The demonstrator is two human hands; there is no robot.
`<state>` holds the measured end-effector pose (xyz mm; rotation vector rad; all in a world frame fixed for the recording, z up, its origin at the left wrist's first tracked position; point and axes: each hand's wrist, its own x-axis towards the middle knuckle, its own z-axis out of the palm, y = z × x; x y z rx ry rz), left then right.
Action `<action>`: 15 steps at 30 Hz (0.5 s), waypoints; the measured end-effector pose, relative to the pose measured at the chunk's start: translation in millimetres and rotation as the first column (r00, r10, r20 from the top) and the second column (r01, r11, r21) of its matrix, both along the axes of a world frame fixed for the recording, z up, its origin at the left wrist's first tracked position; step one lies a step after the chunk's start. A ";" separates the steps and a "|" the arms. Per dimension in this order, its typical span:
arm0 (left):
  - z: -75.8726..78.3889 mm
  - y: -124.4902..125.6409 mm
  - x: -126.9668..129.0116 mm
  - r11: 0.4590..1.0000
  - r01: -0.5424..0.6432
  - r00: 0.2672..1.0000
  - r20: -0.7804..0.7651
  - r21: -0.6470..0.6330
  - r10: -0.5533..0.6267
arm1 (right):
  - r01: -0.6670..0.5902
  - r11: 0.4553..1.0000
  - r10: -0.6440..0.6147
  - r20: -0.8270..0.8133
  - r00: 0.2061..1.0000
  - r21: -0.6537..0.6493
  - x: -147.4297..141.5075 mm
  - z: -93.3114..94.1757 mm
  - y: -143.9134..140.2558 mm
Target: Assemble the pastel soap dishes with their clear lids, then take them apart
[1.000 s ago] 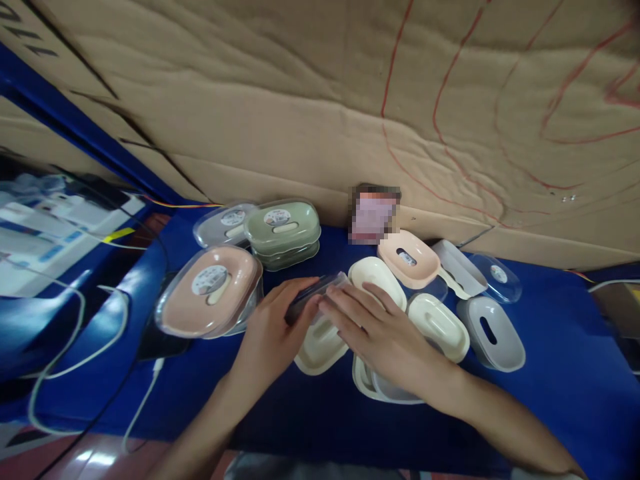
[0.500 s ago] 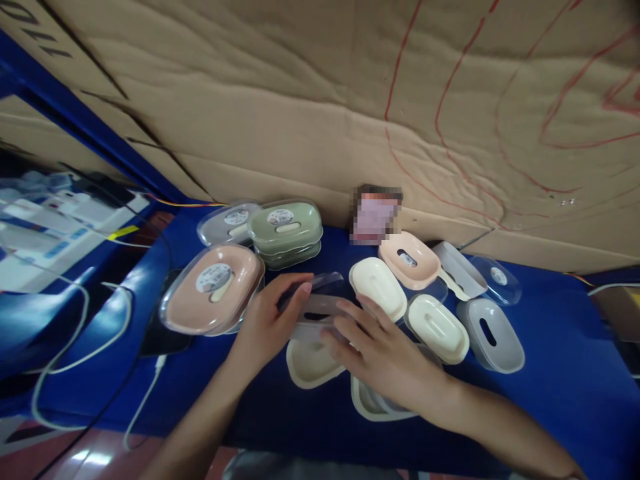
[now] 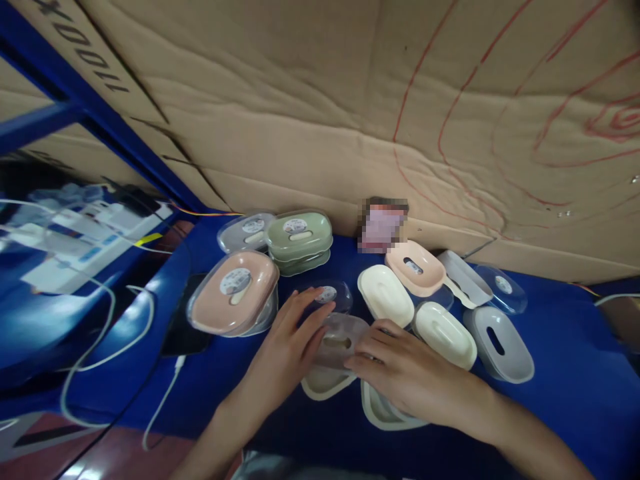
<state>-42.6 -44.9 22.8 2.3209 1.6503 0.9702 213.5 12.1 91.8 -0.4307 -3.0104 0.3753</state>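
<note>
A grey oval soap dish (image 3: 345, 325) with a slot in its middle is in front of me. My right hand (image 3: 400, 363) has its fingers curled on the dish's right edge. My left hand (image 3: 293, 333) is open at its left side, fingers stretched over the near edge of a clear lid (image 3: 341, 293) with a round label; its thumb is beside the dish. Under the dish a cream shallow tray (image 3: 327, 389) partly shows. Another pale tray (image 3: 385, 417) lies below my right hand, which partly covers it.
Pink (image 3: 227, 303) and green (image 3: 300, 233) lidded soap dishes stand at left. Right of my hands lie cream pieces (image 3: 445, 333), an open pink dish (image 3: 415, 267) and a grey slotted dish (image 3: 500, 343). A phone (image 3: 183, 327) and power strip (image 3: 75, 260) with cables are far left.
The clear lid, earlier raised in my left hand, now lies flat behind the grey dish. My left fingers have spread, and my right fingers have closed onto the dish's edge.
</note>
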 end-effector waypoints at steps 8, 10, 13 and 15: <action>7.8 -30.2 -54.0 0.809 -0.582 0.813 0.034 0.085 0.582 | 0.006 0.997 0.002 -0.112 0.994 0.071 -47.7 15.9 43.7; 2.1 -29.1 -64.6 0.801 -0.598 0.796 0.121 0.004 0.593 | -0.028 0.991 0.044 -0.119 0.992 0.131 -75.9 13.1 49.8; 1.9 -37.7 -69.2 0.843 -0.537 0.823 0.218 0.002 0.524 | -0.075 0.979 0.098 -0.112 0.989 0.191 -112.8 12.1 51.3; 4.7 -50.9 -65.5 0.894 -0.447 0.864 0.265 0.011 0.429 | -0.097 0.975 0.120 -0.103 0.987 0.201 -123.4 16.3 49.2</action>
